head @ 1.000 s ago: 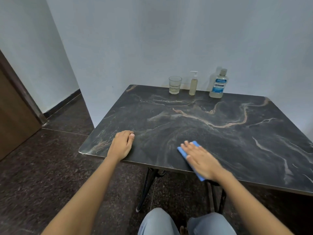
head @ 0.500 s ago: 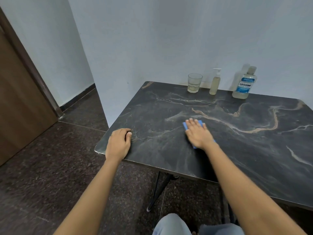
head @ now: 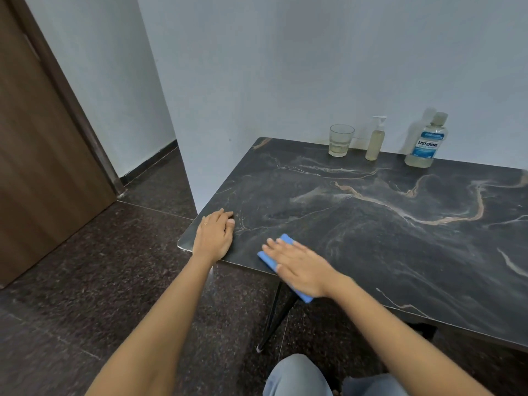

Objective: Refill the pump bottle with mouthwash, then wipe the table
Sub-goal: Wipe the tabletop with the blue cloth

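You are in the wiping step: the pump bottle (head: pixel 375 141) stands upright at the far edge of the surface (head: pixel 371 224), pump head on and yellowish liquid inside, so the refill looks done. The mouthwash bottle (head: pixel 427 144) stands capped just to its right, the glass (head: pixel 340 140) just to its left, all three in a row close to the wall (head: pixel 314 67). Your right hand (head: pixel 300 267) lies flat on the blue cloth (head: pixel 285 240), fingers straight and slightly spread, pressing it down rather than gripping it. The cloth sits at the near edge, not far from the near left corner, and one corner of it hangs past that edge below your wrist. Your left hand (head: pixel 214 237) rests palm down on the near left corner with the fingers loosely bent; it holds nothing and seems only to steady you. Most of the surface, to the right and toward the far edge, lies beyond the cloth, so the next move likely calls for pushing the cloth away from the near edge and across to the right in broad passes. Keep the palm flat so the cloth does not bunch or slip off the edge, and slow down near the far edge, where a careless sweep could knock over the bottles or the glass.
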Demonstrator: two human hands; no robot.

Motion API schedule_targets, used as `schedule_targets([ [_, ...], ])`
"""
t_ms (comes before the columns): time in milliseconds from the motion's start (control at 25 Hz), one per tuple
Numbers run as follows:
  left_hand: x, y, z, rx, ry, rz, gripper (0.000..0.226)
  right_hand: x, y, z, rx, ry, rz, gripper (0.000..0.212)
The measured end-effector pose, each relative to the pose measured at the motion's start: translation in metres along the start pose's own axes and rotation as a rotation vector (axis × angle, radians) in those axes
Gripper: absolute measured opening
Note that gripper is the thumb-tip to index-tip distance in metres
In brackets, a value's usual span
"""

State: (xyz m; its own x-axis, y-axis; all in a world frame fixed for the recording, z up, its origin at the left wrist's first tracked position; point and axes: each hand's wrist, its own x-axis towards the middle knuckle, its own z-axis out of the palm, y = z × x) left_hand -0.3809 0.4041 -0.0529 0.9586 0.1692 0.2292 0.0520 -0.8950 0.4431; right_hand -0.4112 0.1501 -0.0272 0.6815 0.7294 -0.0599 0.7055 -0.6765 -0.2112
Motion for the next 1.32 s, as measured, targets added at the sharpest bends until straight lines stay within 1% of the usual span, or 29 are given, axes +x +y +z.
schedule_targets([
  [80,0.006,-0.009,-0.004,0.078,-0.094,0.039,0.053,-0.030,0.040,-0.008,-0.022,0.022,0.084,0.054],
  [160,0.013,-0.021,-0.008,0.116,-0.106,0.045,0.067,-0.053,0.084,-0.017,-0.033,0.052,0.254,0.054],
  [200,0.016,-0.026,-0.010,0.103,-0.091,0.027,0.069,-0.058,0.103,-0.021,-0.023,0.064,0.346,0.052],
  [280,0.019,-0.030,-0.006,0.081,-0.044,0.002,0.061,-0.052,0.129,-0.024,0.004,0.092,0.495,0.051],
  [360,0.020,-0.030,0.000,0.072,-0.003,0.008,0.050,-0.030,0.142,-0.026,0.013,0.112,0.586,0.051],
  [440,0.020,-0.030,0.003,0.044,0.019,0.013,0.045,-0.001,0.148,-0.030,0.023,0.120,0.639,0.052],
  [520,0.021,-0.030,0.002,0.032,0.034,0.014,0.042,0.032,0.148,-0.033,0.030,0.127,0.655,0.053],
  [600,0.021,-0.028,0.001,0.043,0.043,0.018,0.041,0.068,0.138,-0.035,0.021,0.103,0.626,0.054],
  [680,0.020,-0.026,-0.001,0.044,0.041,0.021,0.040,0.106,0.114,-0.032,-0.012,0.068,0.542,0.055],
  [800,0.017,-0.024,-0.007,-0.069,0.083,0.013,0.038,0.151,0.056,-0.019,-0.047,0.043,0.339,0.055],
  [880,0.014,-0.021,-0.012,-0.166,0.135,-0.023,0.040,0.158,0.011,-0.009,-0.050,0.016,0.206,0.055],
  [960,0.009,-0.016,-0.016,-0.230,0.178,-0.057,0.040,0.146,-0.026,0.001,-0.067,0.000,0.090,0.055],
  [1080,0.004,-0.012,-0.021,-0.261,0.160,-0.079,0.044,0.106,-0.054,0.010,-0.065,-0.017,-0.064,0.054],
  [1200,0.004,-0.012,-0.024,-0.197,0.080,-0.045,0.054,0.059,-0.049,0.010,-0.053,-0.058,-0.166,0.052],
  [1240,0.006,-0.015,-0.024,-0.152,0.033,-0.020,0.061,0.044,-0.040,0.008,-0.041,-0.063,-0.170,0.051],
  [1280,0.008,-0.019,-0.024,-0.103,-0.020,0.004,0.064,0.030,-0.028,0.004,-0.028,-0.060,-0.160,0.051],
  [1320,0.010,-0.025,-0.025,-0.056,-0.065,0.028,0.063,0.017,-0.014,0.001,-0.015,-0.048,-0.138,0.051],
])
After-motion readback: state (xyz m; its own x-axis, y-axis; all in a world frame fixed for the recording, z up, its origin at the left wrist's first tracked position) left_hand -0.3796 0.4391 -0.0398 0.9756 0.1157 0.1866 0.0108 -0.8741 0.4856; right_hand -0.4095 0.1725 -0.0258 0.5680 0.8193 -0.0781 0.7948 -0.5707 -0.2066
